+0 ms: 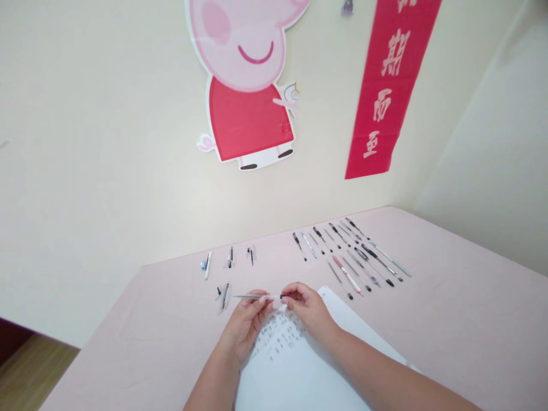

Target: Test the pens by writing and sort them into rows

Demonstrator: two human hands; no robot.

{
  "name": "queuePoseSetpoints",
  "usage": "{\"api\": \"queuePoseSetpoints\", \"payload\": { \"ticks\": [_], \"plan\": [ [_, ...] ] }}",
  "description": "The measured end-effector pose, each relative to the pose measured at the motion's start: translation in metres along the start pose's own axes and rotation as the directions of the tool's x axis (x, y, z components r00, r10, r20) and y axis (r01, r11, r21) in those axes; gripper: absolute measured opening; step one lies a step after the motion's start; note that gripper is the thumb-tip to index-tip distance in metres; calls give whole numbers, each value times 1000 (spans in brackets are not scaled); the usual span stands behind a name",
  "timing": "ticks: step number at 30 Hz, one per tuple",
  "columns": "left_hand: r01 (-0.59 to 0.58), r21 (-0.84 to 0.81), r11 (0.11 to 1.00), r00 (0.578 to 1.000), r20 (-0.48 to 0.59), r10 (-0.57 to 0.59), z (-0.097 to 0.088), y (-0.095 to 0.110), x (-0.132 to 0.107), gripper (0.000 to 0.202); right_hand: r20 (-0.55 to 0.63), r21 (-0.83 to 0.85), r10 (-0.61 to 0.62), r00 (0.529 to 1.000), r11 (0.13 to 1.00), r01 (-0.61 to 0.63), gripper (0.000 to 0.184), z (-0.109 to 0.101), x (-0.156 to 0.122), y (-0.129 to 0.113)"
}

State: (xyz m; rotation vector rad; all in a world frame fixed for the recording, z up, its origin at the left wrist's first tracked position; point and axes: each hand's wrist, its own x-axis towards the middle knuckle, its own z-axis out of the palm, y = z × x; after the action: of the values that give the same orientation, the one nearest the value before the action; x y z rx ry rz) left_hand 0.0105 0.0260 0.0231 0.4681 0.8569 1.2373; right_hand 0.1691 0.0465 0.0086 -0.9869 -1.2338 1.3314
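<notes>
A slim grey pen (245,296) lies level across my fingers over the top of a white sheet (295,377) bearing dark handwriting. My left hand (249,319) is closed in a pinch round the pen's middle. At its right end, my right hand (310,311) pinches the small black tip or cap, partly covered by the fingers. I cannot tell whether that black part is joined to the barrel. Left of my left hand lies a clear-and-dark pen (225,297) with a small black piece (218,291) beside it.
Several pens (351,275) and refills lie in two rows at the back right. A white-and-blue pen (208,266) and small groups of pen parts (230,258) rest at the back left. The pink tabletop (462,308) meets the wall, which carries a pig cutout (252,123) and a red banner (381,80).
</notes>
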Motion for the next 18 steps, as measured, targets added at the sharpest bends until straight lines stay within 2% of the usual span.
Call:
{"api": "queuePoseSetpoints", "payload": {
  "ticks": [18],
  "plan": [
    [-17, 16, 1000, 1000, 6, 17, -4, -2, 2, 13, 13, -49, -54, 998, 997, 54, 14, -1, -2, -3]
  ]
}}
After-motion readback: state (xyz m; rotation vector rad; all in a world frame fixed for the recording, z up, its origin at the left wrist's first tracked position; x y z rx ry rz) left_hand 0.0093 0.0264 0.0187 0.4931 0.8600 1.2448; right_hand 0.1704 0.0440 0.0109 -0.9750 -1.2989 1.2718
